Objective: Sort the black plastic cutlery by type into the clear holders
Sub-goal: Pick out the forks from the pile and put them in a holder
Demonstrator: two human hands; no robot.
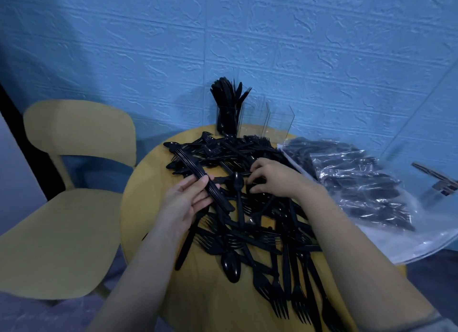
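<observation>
The left hand (188, 203) holds a stack of knives (198, 178), long way pointing at the table's far edge, where the holders (247, 116) stand. The right hand (270, 178) curls its fingers into the pile (247, 220) mid-table, pinching one piece. The left hand is nearer the holders.

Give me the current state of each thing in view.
left hand: holds a stack of knives
right hand: fingers curled into the loose pile
left holder: filled with upright cutlery
other holders: look empty
plastic bag: still holds cutlery
</observation>
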